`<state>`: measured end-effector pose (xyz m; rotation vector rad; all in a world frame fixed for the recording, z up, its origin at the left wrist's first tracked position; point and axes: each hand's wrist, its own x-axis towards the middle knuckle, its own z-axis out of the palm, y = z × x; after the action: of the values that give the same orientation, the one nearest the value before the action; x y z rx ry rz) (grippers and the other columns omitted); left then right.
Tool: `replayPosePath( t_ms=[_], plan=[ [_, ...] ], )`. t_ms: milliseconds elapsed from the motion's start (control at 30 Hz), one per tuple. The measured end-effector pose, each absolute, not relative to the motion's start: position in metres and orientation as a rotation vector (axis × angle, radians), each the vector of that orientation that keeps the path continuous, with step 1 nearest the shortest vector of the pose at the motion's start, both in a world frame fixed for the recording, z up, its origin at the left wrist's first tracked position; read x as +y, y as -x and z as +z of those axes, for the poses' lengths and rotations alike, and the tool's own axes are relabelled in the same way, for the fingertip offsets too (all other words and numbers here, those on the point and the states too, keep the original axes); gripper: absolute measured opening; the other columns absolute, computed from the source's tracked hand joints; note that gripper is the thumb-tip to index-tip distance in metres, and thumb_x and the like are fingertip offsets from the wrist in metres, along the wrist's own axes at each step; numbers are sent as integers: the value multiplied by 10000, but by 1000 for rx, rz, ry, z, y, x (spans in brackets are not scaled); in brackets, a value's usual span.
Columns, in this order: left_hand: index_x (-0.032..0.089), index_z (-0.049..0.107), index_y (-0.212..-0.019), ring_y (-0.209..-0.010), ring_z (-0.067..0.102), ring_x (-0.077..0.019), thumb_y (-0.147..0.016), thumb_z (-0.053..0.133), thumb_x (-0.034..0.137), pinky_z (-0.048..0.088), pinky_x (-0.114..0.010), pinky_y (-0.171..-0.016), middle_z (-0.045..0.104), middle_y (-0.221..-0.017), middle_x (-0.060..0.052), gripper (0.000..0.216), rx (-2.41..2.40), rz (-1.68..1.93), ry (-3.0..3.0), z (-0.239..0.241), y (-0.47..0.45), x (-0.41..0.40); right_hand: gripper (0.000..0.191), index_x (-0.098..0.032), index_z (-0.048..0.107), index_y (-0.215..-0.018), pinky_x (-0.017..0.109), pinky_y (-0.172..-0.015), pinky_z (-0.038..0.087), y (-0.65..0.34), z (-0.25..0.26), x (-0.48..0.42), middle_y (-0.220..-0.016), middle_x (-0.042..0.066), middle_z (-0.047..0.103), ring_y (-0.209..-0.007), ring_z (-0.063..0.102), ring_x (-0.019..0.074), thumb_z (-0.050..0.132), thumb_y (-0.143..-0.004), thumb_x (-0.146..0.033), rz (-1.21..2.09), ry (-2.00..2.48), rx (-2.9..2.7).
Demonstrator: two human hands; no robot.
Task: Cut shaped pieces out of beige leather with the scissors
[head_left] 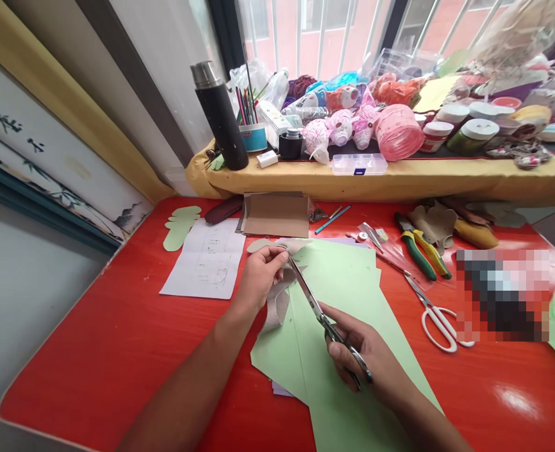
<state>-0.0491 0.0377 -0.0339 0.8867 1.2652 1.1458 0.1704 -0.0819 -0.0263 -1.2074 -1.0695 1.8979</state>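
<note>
Scissor tips meet a pinched grey piece

In the head view, the left hand pinches the grey piece between thumb and fingers. The right hand is closed around the handles of the steel scissors, whose blades slant up and left to the pinched spot. The blades look close together; whether the tips are in the grey piece cannot be told. A curled grey strip hangs just below the left fingers; whether it joins the held piece is unclear.

Under both hands lie green sheets, with a purple sheet showing beneath them, all on the red table. Just left of the left hand is a drawing, and farther left and beyond, a green cutout. Beyond the pinch lie brown card, a dark case and, to its right, a blue pen. Right of the right hand are white scissors, with pliers farther beyond. Well past both hands, a flask and a clear box stand on the sill.
</note>
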Motion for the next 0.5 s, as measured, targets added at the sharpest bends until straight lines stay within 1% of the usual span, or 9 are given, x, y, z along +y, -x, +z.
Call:
replayPosePath(
  t_ms=[233, 433, 500],
  plan=[
    [176, 721, -869, -516, 547, -94, -780, 853, 416, 378, -240, -446, 678, -753, -15, 288, 1286, 1111, -966, -35, 48, 35, 1013, -199, 531, -1673, 262, -426, 351, -172, -38, -83, -726, -72, 469, -432, 432, 93, 855, -858, -705, 1876, 1196, -1071],
    [193, 707, -866, -508, 544, -124, -855, 804, 414, 392, -254, -461, 625, -613, -2, 242, 1343, 1033, -1041, -30, 46, 29, 992, -204, 535, -1676, 270, -458, 347, -171, -41, -85, -710, -73, 431, -488, 403, 112, 845, -874, -698, 1831, 1229, -1113],
    [200, 715, -876, -505, 539, -132, -867, 797, 414, 389, -261, -461, 619, -598, -1, 230, 1381, 1012, -1069, -26, 45, 27, 996, -196, 541, -1673, 278, -468, 360, -170, -41, -85, -706, -71, 426, -510, 408, 125, 845, -870, -701, 1811, 1255, -1137]
  ],
)
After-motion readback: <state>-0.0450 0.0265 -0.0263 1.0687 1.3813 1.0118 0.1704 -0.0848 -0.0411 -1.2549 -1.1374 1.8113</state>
